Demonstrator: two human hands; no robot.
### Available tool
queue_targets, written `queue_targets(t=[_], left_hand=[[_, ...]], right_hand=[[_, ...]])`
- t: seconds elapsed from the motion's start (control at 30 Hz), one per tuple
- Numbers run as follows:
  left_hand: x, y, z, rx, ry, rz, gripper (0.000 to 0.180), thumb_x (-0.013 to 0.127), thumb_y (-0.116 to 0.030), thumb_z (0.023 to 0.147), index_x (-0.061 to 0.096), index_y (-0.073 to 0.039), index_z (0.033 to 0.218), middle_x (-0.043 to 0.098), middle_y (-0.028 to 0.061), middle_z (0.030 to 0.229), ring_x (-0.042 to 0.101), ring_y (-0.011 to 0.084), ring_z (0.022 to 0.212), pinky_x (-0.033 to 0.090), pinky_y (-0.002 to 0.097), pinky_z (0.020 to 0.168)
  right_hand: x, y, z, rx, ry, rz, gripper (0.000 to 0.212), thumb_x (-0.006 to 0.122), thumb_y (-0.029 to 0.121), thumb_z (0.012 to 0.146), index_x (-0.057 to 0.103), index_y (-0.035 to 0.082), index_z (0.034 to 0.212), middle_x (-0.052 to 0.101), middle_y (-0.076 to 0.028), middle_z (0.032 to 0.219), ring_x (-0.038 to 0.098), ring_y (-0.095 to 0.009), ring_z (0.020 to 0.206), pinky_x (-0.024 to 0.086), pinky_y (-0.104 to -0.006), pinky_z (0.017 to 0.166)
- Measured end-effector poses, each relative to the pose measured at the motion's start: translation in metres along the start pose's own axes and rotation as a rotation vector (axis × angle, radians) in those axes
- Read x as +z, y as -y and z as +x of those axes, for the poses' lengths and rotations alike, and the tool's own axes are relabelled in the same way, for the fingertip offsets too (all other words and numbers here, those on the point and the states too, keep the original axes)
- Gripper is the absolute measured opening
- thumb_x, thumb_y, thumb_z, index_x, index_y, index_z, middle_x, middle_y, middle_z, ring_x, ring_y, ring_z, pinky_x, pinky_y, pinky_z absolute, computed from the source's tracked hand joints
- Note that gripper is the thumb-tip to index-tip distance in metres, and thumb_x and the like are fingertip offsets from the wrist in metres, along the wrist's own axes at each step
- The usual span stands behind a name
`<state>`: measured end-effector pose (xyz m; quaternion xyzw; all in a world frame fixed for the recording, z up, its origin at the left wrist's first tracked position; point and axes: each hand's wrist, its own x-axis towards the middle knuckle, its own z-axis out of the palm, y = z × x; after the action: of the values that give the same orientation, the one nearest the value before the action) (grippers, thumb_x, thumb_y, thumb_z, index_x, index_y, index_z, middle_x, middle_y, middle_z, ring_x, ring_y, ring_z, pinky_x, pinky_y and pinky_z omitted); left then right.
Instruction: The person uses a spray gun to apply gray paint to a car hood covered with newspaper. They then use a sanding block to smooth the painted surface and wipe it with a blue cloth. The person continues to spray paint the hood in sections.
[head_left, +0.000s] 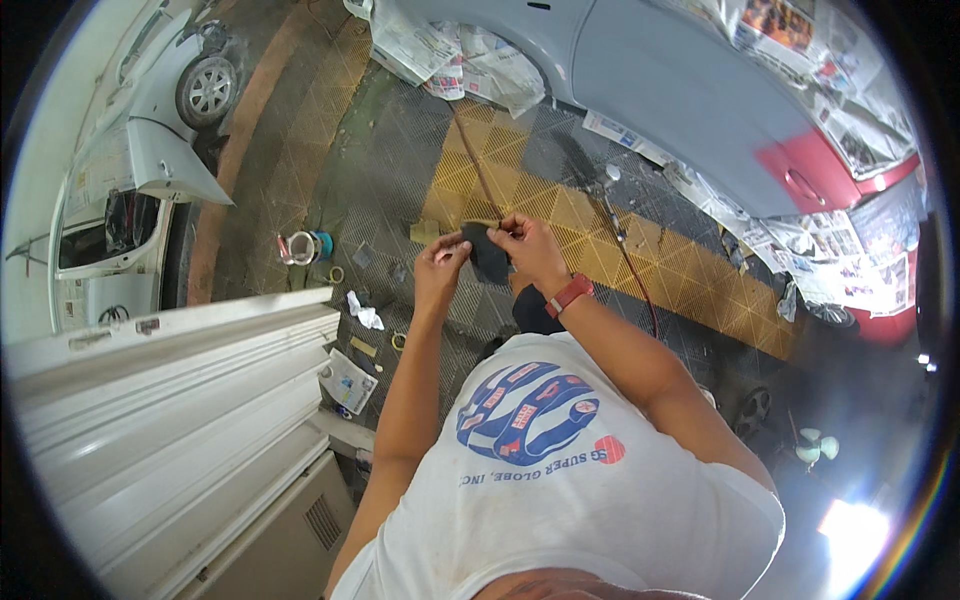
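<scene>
White shirt (pixel 600 510) right up close, and past it the left grip (pixel 438 268) and right grip (pixel 537 252) both pinch the dark sheet (pixel 488 260) between them above the floor (pixel 400 150), so imo one uneven tug could tear it or pop it loose.

White T-shirt (pixel 610 520) bearing 1 large, rounded blue print (pixel 528 413) with small red patches, plus 1 red disc (pixel 609 449) and blue lettering (pixel 522 476). A red, watch-like band (pixel 572 293) circles the right wrist (pixel 553 284).
</scene>
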<state>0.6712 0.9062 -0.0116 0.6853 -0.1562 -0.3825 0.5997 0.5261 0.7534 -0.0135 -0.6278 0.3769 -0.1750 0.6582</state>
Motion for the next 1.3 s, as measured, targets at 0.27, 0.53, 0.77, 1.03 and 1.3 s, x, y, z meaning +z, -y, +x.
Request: queue_targets(t=[0.27,0.53,0.77,1.03,1.3], left_hand=[[-0.039,-0.064,0.136,-0.056,-0.062,0.049,0.028,0.088,-0.015,0.095,0.078,0.001,0.116,0.075,0.0021,0.102,0.070,0.0109,0.094,0.055,0.0265,0.086],[-0.074,-0.136,0.248,-0.154,-0.139,0.012,0.020,0.084,-0.017,0.098,0.080,-0.002,0.112,0.074,-0.0006,0.100,0.065,0.0082,0.091,0.048,0.0279,0.087],[-0.146,-0.153,0.381,-0.195,-0.141,-0.060,0.014,0.084,-0.018,0.096,0.081,-0.007,0.105,0.072,-0.0041,0.091,0.062,0.0093,0.081,0.048,0.0265,0.082],[-0.240,-0.199,0.565,-0.403,-0.014,-0.123,0.023,0.082,-0.023,0.098,0.079,-0.008,0.116,0.074,-0.0036,0.101,0.063,0.0091,0.087,0.050,0.0261,0.082],[-0.333,-0.262,0.684,-0.314,0.213,-0.354,0.028,0.078,-0.018,0.099,0.077,0.000,0.121,0.078,0.0053,0.110,0.070,0.0159,0.100,0.052,0.0295,0.095]], right_hand=[[0.037,0.048,0.178,-0.115,0.333,0.006,0.034,0.084,0.018,0.097,0.072,0.002,0.125,0.079,-0.009,0.105,0.076,-0.023,0.103,0.059,-0.0364,0.093],[0.077,0.113,0.338,-0.188,0.280,-0.058,0.025,0.080,0.019,0.099,0.073,0.002,0.117,0.078,-0.013,0.106,0.076,-0.027,0.099,0.059,-0.0400,0.091],[0.109,0.143,0.439,-0.228,0.246,-0.119,0.041,0.079,0.014,0.098,0.063,0.010,0.136,0.071,-0.015,0.129,0.073,-0.030,0.111,0.058,-0.0407,0.096],[0.204,0.190,0.540,-0.749,0.186,-0.656,0.049,0.082,0.007,0.087,0.065,0.012,0.133,0.060,-0.011,0.149,0.056,-0.038,0.144,0.047,-0.0499,0.123],[0.330,0.228,0.668,-0.382,0.012,-0.448,0.021,0.080,0.017,0.096,0.076,0.011,0.115,0.079,-0.009,0.113,0.074,-0.033,0.107,0.057,-0.0433,0.094]])
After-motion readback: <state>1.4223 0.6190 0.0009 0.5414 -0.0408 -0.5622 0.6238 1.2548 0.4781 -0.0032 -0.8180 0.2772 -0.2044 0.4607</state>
